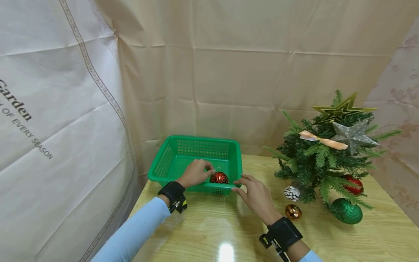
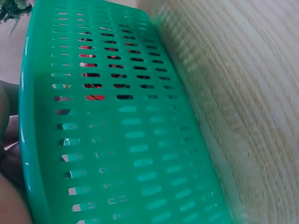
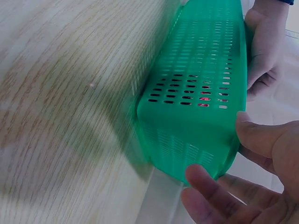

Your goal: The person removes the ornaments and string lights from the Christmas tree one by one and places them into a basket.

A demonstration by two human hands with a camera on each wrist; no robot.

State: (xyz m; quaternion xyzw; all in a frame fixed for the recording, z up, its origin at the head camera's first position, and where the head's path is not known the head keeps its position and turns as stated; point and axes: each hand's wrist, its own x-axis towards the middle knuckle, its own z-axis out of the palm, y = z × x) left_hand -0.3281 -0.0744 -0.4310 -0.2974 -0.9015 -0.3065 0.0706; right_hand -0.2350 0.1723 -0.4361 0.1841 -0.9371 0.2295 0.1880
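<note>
When looking into the basket (image 1: 203, 138), find the ball (image 1: 219, 178) in the near right part, close behind the near wall and just to the right of the left hand (image 1: 195, 173); place the right hand (image 1: 258, 198) farther off, outside at the near right corner, and so count the left as the nearer; judge that close gap between left hand and ball to matter most, with the near wall hemming in one side; see the left curled over the near wall, yet cannot tell whether pinching the ball or merely beside; see the right loosely spread about the corner, with thumb (image 3: 257, 137) against the rim and not clamped; note the hands apart, with the ball between, nearly in line from left to right; find no long axis in the ball, being round, only a gold swirl turned upward and to the near side; cannot make out any cap or hook; trace the basket's long axis from left to right on the table (image 1: 203, 225), with one short end toward the tree (image 1: 307, 171) at right.
</note>
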